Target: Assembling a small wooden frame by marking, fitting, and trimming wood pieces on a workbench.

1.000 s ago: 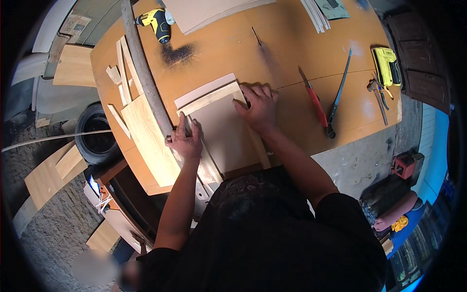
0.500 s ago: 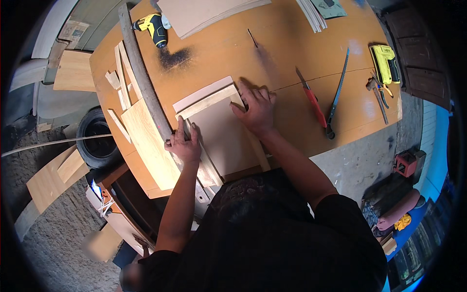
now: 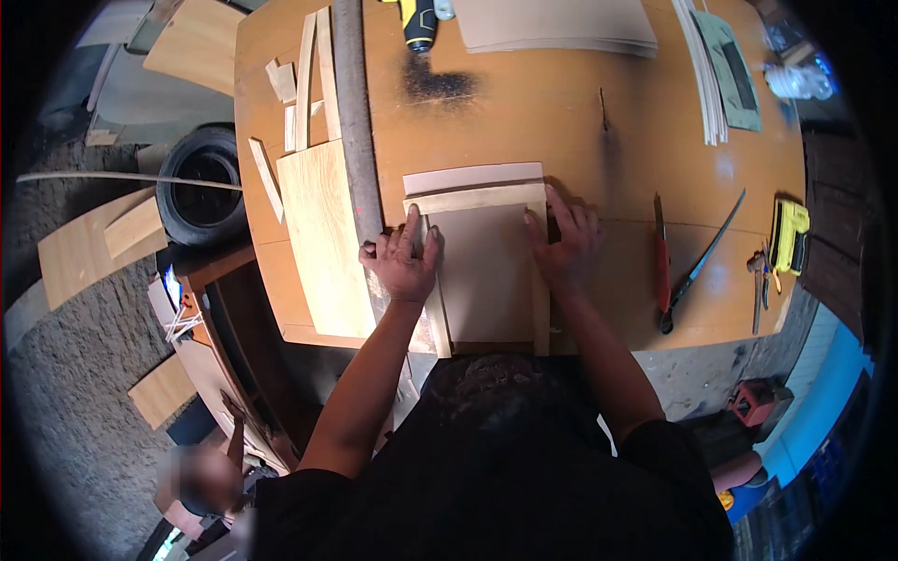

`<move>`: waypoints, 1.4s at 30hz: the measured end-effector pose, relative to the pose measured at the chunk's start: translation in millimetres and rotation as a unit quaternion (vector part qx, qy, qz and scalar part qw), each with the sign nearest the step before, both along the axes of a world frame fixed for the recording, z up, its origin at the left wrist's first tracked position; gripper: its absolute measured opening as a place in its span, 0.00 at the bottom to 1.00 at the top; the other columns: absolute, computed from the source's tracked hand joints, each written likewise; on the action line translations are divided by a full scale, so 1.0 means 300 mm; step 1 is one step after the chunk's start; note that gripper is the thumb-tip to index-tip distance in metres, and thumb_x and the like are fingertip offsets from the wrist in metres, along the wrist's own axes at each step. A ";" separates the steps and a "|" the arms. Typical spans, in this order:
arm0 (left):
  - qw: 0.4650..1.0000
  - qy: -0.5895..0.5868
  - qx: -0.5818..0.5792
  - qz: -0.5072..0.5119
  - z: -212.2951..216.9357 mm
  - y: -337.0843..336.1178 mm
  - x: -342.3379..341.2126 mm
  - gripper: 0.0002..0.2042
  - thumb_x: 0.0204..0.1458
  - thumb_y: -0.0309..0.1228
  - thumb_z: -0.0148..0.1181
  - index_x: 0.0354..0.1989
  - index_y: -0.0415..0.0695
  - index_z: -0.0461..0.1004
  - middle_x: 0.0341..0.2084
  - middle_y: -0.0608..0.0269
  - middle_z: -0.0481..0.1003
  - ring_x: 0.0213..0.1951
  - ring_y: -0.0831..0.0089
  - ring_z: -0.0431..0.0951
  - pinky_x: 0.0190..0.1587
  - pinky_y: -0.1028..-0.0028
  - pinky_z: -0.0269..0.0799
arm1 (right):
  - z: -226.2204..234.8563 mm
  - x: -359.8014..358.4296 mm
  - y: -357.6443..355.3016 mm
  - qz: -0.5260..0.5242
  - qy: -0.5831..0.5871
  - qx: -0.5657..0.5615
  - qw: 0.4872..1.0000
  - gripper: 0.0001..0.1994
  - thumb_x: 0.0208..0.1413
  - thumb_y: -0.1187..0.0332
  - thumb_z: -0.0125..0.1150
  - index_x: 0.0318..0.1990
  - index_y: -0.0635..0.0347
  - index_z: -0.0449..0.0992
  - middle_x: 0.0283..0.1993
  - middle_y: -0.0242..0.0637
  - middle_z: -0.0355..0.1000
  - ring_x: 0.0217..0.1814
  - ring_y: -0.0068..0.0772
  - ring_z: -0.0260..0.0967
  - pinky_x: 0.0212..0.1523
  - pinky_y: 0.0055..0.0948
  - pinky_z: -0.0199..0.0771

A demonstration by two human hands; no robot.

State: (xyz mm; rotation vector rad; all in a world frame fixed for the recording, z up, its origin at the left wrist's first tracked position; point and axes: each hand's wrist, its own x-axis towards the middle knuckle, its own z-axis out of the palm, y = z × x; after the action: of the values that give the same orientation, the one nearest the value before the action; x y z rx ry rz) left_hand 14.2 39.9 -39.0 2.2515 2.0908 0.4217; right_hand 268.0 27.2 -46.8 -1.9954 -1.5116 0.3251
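Note:
A pale wooden frame [image 3: 477,197] lies at the near edge of the orange-brown table, over a thin brownish panel [image 3: 488,271]. A strip of the panel shows past the frame's far rail. My left hand [image 3: 402,268] rests at the far left corner, index finger stretched along the side rail, thumb apart from it and the other fingers loosely bent. Around the right rail, close to the far right corner, my right hand [image 3: 568,248] has its thumb on the inner side and its fingers on the outer side. My body hides the frame's near end.
A long grey pole [image 3: 356,122] and a light wood board [image 3: 323,248] lie left. Right are a red-handled saw [image 3: 662,266], a thin-bladed saw [image 3: 706,262], a yellow stapler [image 3: 790,236] and a hammer [image 3: 756,290]. A drill [image 3: 419,23] and stacked sheets [image 3: 561,26] lie farther away. Another person [image 3: 210,477] is lower left.
The whole view has turned and shifted, so the frame and panel now appear straighter and farther right. Both hands stay at the frame's sides; the right fingers now sit closer along its outer edge.

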 end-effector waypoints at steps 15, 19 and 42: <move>0.999 -0.033 0.023 0.004 0.021 0.000 0.016 0.25 0.46 0.43 0.68 0.56 0.56 0.78 0.28 0.70 0.77 0.38 0.70 0.74 0.54 0.54 0.53 | -0.021 0.004 -0.011 -0.001 0.011 0.006 1.000 0.22 0.50 0.60 0.72 0.55 0.45 0.79 0.40 0.31 0.74 0.46 0.39 0.70 0.54 0.43 0.62; 0.999 -0.036 0.019 0.002 0.023 0.003 0.021 0.25 0.45 0.42 0.69 0.57 0.58 0.78 0.28 0.71 0.77 0.38 0.70 0.73 0.53 0.53 0.54 | -0.017 0.010 -0.003 -0.005 0.008 0.020 1.000 0.20 0.50 0.60 0.72 0.52 0.49 0.80 0.40 0.31 0.75 0.47 0.38 0.70 0.54 0.42 0.62; 0.997 -0.063 0.036 0.019 0.036 0.006 0.026 0.24 0.50 0.46 0.64 0.58 0.60 0.76 0.34 0.70 0.79 0.39 0.70 0.72 0.50 0.50 0.55 | -0.077 0.021 -0.013 -0.017 0.132 0.038 0.990 0.17 0.55 0.64 0.70 0.51 0.59 0.80 0.37 0.36 0.77 0.40 0.32 0.68 0.44 0.33 0.72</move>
State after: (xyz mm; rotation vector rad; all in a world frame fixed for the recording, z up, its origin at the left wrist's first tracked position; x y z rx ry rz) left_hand 21.9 41.8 -28.2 2.1630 2.0904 0.6318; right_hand 274.3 23.4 -69.9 -1.8368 -1.3028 0.4893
